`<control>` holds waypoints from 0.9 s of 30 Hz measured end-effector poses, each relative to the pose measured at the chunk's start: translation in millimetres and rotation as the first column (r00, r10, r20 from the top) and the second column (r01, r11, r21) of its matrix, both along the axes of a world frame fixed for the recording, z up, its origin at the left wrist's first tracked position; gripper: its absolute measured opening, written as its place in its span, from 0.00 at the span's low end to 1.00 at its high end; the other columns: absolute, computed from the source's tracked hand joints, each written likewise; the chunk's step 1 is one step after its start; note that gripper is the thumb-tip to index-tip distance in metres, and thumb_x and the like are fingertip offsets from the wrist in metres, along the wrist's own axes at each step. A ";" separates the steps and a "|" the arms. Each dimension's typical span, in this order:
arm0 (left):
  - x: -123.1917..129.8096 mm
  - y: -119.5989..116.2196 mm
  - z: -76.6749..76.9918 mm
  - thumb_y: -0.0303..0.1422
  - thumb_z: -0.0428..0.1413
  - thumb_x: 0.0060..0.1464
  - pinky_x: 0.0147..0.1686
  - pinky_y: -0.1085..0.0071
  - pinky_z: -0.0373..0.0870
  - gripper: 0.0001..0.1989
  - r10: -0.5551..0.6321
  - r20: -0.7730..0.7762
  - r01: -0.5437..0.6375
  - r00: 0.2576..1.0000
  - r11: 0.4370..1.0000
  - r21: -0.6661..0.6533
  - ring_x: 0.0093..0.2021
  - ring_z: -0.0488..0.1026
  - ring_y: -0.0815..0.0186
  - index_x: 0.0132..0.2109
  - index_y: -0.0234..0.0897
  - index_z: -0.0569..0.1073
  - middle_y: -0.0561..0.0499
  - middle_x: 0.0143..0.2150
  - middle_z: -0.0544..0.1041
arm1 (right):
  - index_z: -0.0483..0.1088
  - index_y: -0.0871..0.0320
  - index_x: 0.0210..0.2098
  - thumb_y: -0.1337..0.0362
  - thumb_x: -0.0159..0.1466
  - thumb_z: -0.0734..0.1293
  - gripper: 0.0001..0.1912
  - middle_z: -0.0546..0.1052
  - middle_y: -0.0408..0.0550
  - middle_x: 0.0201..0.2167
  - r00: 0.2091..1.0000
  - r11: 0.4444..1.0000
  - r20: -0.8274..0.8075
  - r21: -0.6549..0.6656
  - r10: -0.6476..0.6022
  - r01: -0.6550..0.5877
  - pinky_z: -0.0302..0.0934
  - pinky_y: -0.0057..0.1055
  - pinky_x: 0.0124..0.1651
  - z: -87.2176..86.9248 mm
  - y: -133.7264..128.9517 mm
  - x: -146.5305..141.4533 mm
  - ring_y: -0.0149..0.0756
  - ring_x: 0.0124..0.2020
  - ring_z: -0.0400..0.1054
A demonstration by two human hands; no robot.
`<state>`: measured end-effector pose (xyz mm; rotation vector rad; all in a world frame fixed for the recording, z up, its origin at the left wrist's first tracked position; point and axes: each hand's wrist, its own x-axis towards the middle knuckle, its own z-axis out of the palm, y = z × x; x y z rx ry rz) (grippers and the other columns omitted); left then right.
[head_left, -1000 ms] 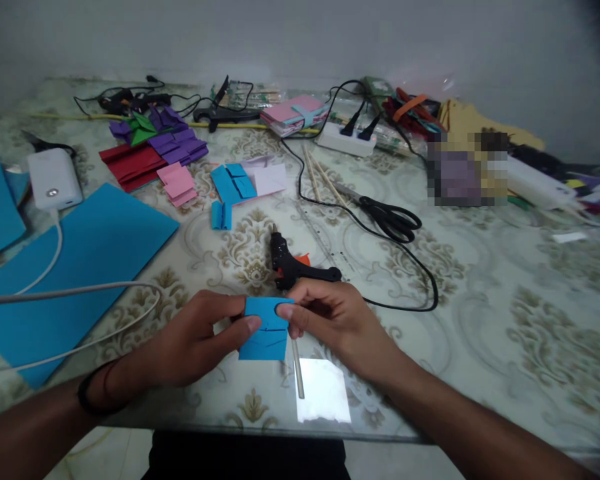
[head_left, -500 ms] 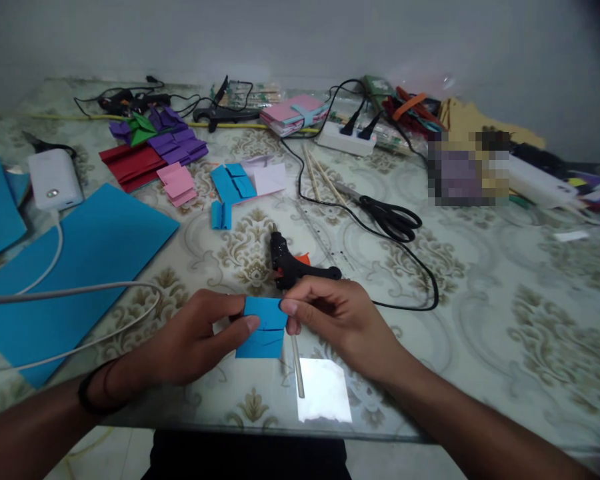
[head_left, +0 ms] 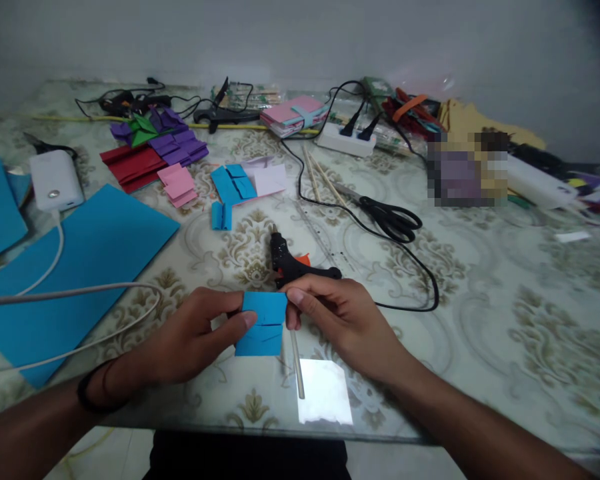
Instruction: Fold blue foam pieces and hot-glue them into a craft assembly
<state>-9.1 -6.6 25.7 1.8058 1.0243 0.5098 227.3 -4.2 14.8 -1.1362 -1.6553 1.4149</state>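
Blue creased paper square [head_left: 261,340], head view: your left hand [head_left: 193,337] pinches its left side, your right hand [head_left: 337,317] its upper right corner, near the black-and-orange glue gun [head_left: 291,264]. You appear to be adjusting folds; next calls for light, even pressure.

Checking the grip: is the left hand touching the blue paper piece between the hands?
Touching: the head view shows the left hand with its thumb lying over the left edge of the blue paper piece.
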 end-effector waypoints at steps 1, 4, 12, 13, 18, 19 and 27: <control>0.0 0.0 -0.3 0.36 0.50 0.69 0.26 0.73 0.54 0.21 0.011 -0.001 -0.011 1.000 1.000 0.007 0.25 0.57 0.73 0.26 0.37 0.59 0.59 0.23 0.59 | 0.76 0.58 0.33 0.58 0.74 0.64 0.16 0.79 0.42 0.25 1.000 1.000 0.018 0.014 -0.020 0.020 0.66 0.26 0.34 -0.3 0.1 0.4 0.30 0.28 0.73; -0.2 -0.4 0.2 0.37 0.50 0.69 0.27 0.72 0.55 0.21 0.024 -0.005 -0.024 1.000 1.000 0.000 0.25 0.57 0.72 0.26 0.38 0.59 0.59 0.24 0.59 | 0.79 0.57 0.36 0.58 0.73 0.66 0.14 0.78 0.42 0.24 0.995 0.995 0.043 0.044 -0.093 0.091 0.67 0.27 0.33 -1.5 1.2 2.2 0.30 0.28 0.73; -0.2 -0.6 2.2 0.37 0.50 0.68 0.26 0.71 0.54 0.21 0.046 -0.020 -0.046 0.999 0.999 -0.016 0.25 0.57 0.70 0.26 0.39 0.57 0.58 0.24 0.58 | 0.80 0.56 0.32 0.62 0.64 0.75 0.06 0.81 0.42 0.26 0.978 0.976 -0.017 0.060 -0.209 0.210 0.67 0.26 0.31 -1.5 2.6 1.8 0.29 0.26 0.73; -0.4 -0.5 1.6 0.37 0.50 0.68 0.26 0.70 0.54 0.21 0.044 -0.024 -0.045 0.999 0.999 -0.013 0.25 0.57 0.70 0.26 0.39 0.57 0.58 0.24 0.58 | 0.80 0.55 0.31 0.62 0.63 0.75 0.05 0.81 0.42 0.26 0.976 0.973 -0.023 0.076 -0.217 0.218 0.67 0.26 0.32 -0.8 2.8 2.0 0.29 0.27 0.74; -1.8 -0.5 -1.4 0.38 0.49 0.68 0.26 0.70 0.56 0.21 0.051 -0.044 -0.050 0.998 0.998 0.030 0.25 0.58 0.70 0.26 0.39 0.57 0.58 0.23 0.59 | 0.77 0.55 0.28 0.62 0.64 0.75 0.08 0.80 0.41 0.24 0.939 0.923 -0.001 0.181 -0.344 0.339 0.63 0.27 0.29 3.0 14.7 16.3 0.31 0.25 0.72; -2.0 -0.7 -1.4 0.38 0.49 0.68 0.26 0.70 0.56 0.21 0.058 -0.056 -0.056 0.997 0.998 0.041 0.25 0.58 0.70 0.26 0.39 0.56 0.58 0.23 0.58 | 0.76 0.55 0.28 0.61 0.65 0.74 0.10 0.78 0.41 0.24 0.923 0.903 0.013 0.214 -0.384 0.373 0.63 0.28 0.30 2.7 19.4 21.6 0.31 0.25 0.71; -0.5 -2.4 3.2 0.40 0.48 0.69 0.28 0.70 0.56 0.22 0.097 -0.088 -0.091 0.991 0.993 0.075 0.25 0.59 0.70 0.26 0.39 0.56 0.58 0.22 0.59 | 0.77 0.57 0.42 0.58 0.70 0.69 0.09 0.81 0.47 0.35 0.872 0.839 0.195 0.427 -0.449 0.336 0.63 0.31 0.37 -7.0 38.4 36.5 0.35 0.34 0.73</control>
